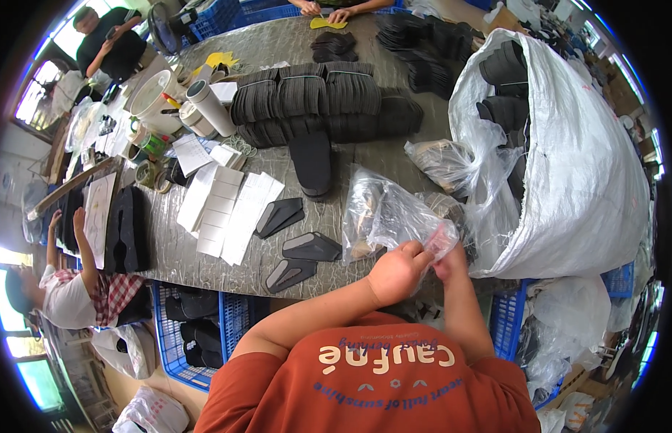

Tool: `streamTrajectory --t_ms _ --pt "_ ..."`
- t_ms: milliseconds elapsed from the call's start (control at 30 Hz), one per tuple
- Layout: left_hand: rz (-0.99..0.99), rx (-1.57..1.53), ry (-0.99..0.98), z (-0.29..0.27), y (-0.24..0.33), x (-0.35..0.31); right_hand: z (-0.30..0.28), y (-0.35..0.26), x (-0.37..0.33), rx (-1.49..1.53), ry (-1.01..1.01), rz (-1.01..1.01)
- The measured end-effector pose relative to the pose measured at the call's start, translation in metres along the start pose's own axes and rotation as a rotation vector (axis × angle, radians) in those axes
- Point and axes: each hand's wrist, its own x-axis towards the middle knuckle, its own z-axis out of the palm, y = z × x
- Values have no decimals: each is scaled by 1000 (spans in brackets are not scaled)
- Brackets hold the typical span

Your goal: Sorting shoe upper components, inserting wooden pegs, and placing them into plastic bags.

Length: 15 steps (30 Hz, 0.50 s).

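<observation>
My left hand [401, 273] is closed on the gathered mouth of a clear plastic bag [394, 209] at the table's near edge. Close beside it, my right hand [448, 261] grips the same bag, its fingers partly covered by the film. Tan and grey items show blurrily through the plastic; their kind I cannot make out. Left of the bag lie several flat dark angular pieces [312, 247]. A black sole-shaped piece [311, 164] rests behind them. Another clear bag [451, 164] with tan contents lies to the right, against a big white woven sack [585, 166].
Stacks of dark insole-like sheets [307, 101] run along the middle of the table [321, 281]. White paper sheets [235, 216], a tumbler [210, 107] and a bucket [152, 97] stand left. Blue crates [188, 332] sit below. Other people work at the far and left sides.
</observation>
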Motion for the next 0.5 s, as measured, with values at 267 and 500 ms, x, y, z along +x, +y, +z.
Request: streamTrajectory --t_ms 267,500 --pt "231 -220 83 1 14 11 40 -13 -27 137 -403 -56" --pt "230 -243 77 -1 -3 -24 34 0 10 -1167 -313 -290"
